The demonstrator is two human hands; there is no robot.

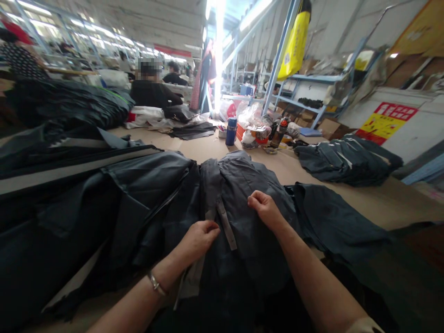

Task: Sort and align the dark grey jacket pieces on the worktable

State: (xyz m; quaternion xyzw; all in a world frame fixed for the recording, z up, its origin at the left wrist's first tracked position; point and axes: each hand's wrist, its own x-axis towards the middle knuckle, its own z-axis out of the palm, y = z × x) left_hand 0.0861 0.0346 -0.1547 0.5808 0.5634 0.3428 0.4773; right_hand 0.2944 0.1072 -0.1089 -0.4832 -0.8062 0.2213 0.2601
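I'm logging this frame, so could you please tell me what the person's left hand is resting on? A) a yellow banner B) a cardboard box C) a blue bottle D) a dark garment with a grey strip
D: the left hand lies closed on the dark garment, right beside its grey strip; the blue bottle stands far off across the table.

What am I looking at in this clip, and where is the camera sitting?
There is no machine here: a person wears one camera on the head, looking forward and down at their own two bare hands. The left hand and the right hand both pinch a dark garment spread on a long work table, on either side of its grey strip. More dark garments are piled to the left, and a folded stack lies to the right. A blue bottle stands farther back. Another person sits beyond.
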